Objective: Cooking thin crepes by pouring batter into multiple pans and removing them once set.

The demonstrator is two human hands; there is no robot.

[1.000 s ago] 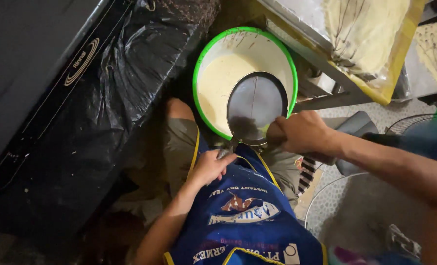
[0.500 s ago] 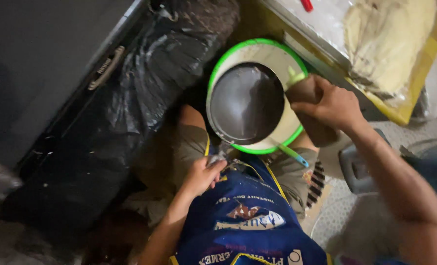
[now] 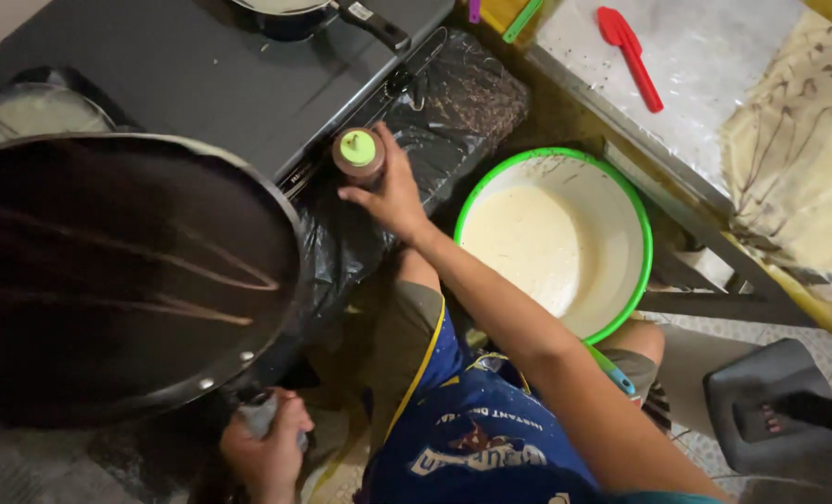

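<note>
Glossy dark pan (image 3: 126, 280) — crinkled plastic sheet (image 3: 453, 103)

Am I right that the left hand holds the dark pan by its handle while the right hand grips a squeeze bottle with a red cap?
Not quite: the cap is green, not red. In the head view the left hand holds the dark pan by its handle, and the right hand grips the squeeze bottle.

Dark stove top (image 3: 201, 75), steel table (image 3: 705, 84)
</note>
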